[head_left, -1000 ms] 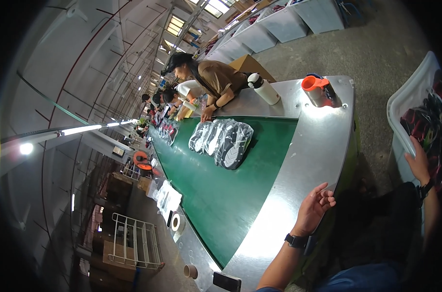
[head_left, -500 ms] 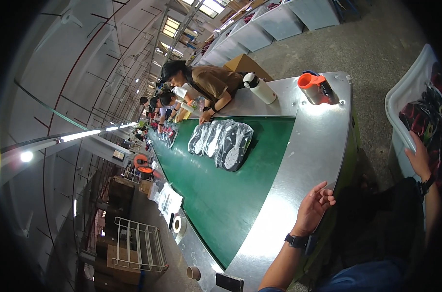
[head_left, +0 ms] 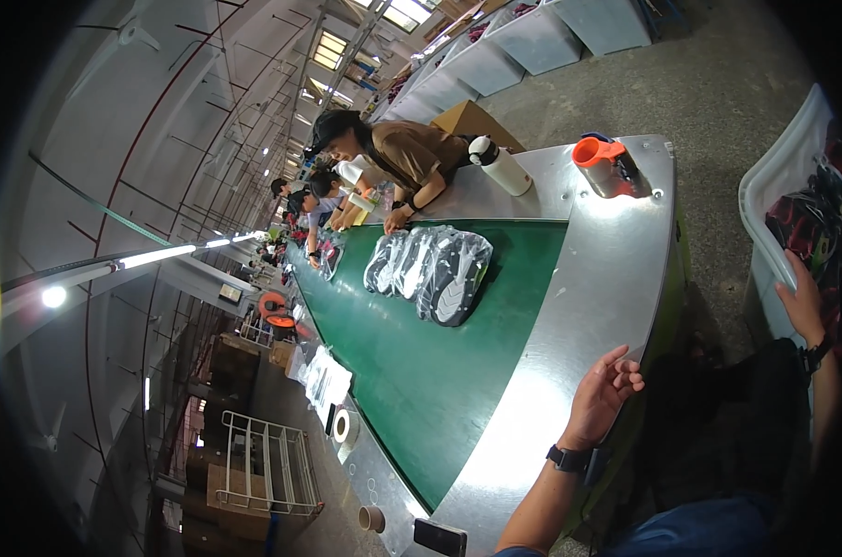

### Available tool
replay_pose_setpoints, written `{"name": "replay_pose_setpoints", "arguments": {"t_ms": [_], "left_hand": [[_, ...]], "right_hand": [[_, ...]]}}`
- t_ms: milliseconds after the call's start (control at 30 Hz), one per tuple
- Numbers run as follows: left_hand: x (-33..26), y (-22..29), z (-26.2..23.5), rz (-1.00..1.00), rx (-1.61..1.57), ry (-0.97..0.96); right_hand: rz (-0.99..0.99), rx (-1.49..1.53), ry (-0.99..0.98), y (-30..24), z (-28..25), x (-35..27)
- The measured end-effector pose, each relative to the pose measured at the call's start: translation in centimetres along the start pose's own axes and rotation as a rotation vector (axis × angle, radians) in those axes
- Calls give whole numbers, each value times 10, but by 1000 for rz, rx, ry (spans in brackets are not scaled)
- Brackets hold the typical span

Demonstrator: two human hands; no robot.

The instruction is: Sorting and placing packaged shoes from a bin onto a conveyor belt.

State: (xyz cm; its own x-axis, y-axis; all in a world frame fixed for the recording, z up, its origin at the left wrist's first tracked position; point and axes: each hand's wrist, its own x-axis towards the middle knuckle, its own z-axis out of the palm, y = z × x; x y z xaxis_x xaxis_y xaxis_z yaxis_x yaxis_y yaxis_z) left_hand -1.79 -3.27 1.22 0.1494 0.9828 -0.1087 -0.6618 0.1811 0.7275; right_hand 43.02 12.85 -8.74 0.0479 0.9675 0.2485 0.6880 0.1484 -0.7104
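My left hand (head_left: 605, 397) is at the near edge of the metal table (head_left: 569, 306), palm up, its fingers loosely bent and apart with nothing in them. At the far right my right hand (head_left: 801, 302) holds the rim of a white plastic bin (head_left: 757, 209), thumb outside it and the other fingers partly hidden. Dark and red bundles (head_left: 801, 218) lie inside the bin. Beyond my left hand, several clear-bagged shoes (head_left: 428, 274), black, grey and white, lie in a row on the green conveyor belt (head_left: 421, 371). A co-worker's hand (head_left: 398, 219) touches the row's far end.
On the metal border stand a white bottle (head_left: 504, 169) and an orange-rimmed cup (head_left: 603, 167). A tape roll (head_left: 344, 427), a phone (head_left: 439, 537) and plastic bags (head_left: 323, 385) lie along the left border. Several co-workers (head_left: 407, 153) line the belt's far side. Large white bins (head_left: 532, 42) stand behind.
The whole view has shifted slightly. My two hands keep their places at the table edge and the bin rim. The bagged shoes show no clear movement on the belt.
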Motion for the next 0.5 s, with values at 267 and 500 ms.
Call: {"name": "replay_pose_setpoints", "arguments": {"t_ms": [267,500], "left_hand": [[-2,1,-2,3,6,18],[0,-1,4,-2,3,13]], "right_hand": [[-26,-31,-2,-6,5,3],[15,-10,-26,-7,-2,1]]}}
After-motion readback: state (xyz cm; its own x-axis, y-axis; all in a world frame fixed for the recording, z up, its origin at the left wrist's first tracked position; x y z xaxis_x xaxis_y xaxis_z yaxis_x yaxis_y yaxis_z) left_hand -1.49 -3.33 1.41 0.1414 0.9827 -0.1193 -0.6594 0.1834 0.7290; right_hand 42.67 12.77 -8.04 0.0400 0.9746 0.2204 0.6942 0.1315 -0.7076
